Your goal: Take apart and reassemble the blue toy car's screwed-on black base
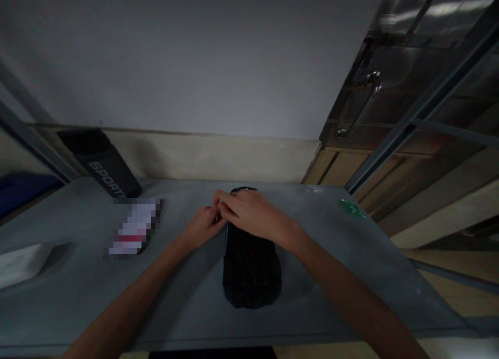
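Note:
A glossy black object shaped like a toy car [252, 268] lies lengthwise on the grey table in front of me, with a tiny red spot on its upper side. My right hand [249, 211] reaches across its far half, fingers bent toward the left edge. Against that same edge, my left hand [202, 226] has its fingers curled in, and the fingertips of both hands meet there. Whatever is pinched between them is hidden; a small reddish glint shows at the right fingers. Part of the car's far end sticks out beyond my right hand.
On the left are a dark bottle marked SPORT [107, 167], a blurred-out phone [134, 229] and a white object [25, 263]. A green wrapper [353, 208] lies near the right edge of the table [331, 296]. Behind stands a wall; a metal frame post [390, 148] rises at right.

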The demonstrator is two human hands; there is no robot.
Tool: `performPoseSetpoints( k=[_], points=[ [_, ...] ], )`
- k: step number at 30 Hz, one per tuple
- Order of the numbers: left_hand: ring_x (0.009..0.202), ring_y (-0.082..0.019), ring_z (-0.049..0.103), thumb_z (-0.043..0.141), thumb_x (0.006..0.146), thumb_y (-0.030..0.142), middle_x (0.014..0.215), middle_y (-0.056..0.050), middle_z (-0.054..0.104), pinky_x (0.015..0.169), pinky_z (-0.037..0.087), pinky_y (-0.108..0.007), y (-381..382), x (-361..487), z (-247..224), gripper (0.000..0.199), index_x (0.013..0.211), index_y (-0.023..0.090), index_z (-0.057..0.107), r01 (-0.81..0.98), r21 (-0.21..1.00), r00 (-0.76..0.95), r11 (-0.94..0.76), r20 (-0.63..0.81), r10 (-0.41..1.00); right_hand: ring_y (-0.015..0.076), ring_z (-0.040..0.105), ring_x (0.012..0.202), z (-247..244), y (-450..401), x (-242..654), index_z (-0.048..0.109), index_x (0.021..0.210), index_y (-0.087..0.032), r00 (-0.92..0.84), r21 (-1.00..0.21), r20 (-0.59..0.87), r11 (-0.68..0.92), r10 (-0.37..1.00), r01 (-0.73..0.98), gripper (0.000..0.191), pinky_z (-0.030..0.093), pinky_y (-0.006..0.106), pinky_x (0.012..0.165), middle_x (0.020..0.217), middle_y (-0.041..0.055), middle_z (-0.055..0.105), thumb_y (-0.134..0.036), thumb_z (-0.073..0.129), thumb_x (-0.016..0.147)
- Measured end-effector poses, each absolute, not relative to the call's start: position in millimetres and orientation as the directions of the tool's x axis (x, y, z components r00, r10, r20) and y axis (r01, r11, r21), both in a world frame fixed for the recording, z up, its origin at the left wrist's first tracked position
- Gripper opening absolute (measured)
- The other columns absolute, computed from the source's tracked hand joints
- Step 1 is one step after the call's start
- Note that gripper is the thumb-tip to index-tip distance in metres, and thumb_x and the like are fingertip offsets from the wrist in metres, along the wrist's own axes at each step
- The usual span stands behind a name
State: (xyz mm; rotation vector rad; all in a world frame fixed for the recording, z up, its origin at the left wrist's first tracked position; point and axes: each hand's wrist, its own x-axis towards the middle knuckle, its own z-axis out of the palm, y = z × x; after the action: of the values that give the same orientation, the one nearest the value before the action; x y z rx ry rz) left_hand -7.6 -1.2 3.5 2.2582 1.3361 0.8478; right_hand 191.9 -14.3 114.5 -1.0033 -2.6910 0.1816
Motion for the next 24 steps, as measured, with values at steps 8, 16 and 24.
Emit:
performPoseSetpoints(
  k=[8, 16, 24],
  points=[
    [0.070, -0.019, 0.072, 0.053, 0.100, 0.034, 0.078, -0.003, 0.074, 0.069, 0.049, -0.027, -2.3, -8.0, 8.9, 0.020, 0.095, 0.020, 0.066, 0.652, 0.576, 0.421, -0.493, 0.266, 0.867, 0.0219, 0.071, 0.088, 116.2, -12.8, 194.3, 0.061, 0.137, -0.021, -0.733, -0.306, 0.171, 0.743, 0.658, 0.595, 0.033, 0.045, 0.032, 0.080, 0.097, 0.0045, 0.078, -0.019, 0.056, 0.105],
    [0.071, -0.020, 0.073, 0.054, 0.098, 0.032, 0.076, -0.004, 0.075, 0.069, 0.050, -0.027, -0.1, -9.2, 5.9, 0.023, 0.082, 0.021, 0.064, 0.684, 0.560, 0.414, -0.468, 0.230, 0.881, 0.0208, 0.069, 0.081, 119.7, -18.3, 192.6, 0.067, 0.127, -0.023, -0.720, -0.236, 0.175, 0.738, 0.672, 0.632, 0.022, 0.041, 0.032, 0.073, 0.092, 0.0040, 0.078, -0.025, 0.054, 0.109],
    [0.069, -0.020, 0.071, 0.054, 0.100, 0.036, 0.073, -0.003, 0.072, 0.067, 0.048, -0.027, 0.0, -8.2, 6.3, 0.027, 0.080, 0.020, 0.064, 0.688, 0.557, 0.406, -0.464, 0.234, 0.883, 0.0212, 0.069, 0.086, 122.4, -15.4, 195.9, 0.066, 0.121, -0.019, -0.735, -0.273, 0.143, 0.741, 0.662, 0.614, 0.019, 0.042, 0.033, 0.076, 0.095, 0.0057, 0.078, -0.019, 0.056, 0.105]
  ],
)
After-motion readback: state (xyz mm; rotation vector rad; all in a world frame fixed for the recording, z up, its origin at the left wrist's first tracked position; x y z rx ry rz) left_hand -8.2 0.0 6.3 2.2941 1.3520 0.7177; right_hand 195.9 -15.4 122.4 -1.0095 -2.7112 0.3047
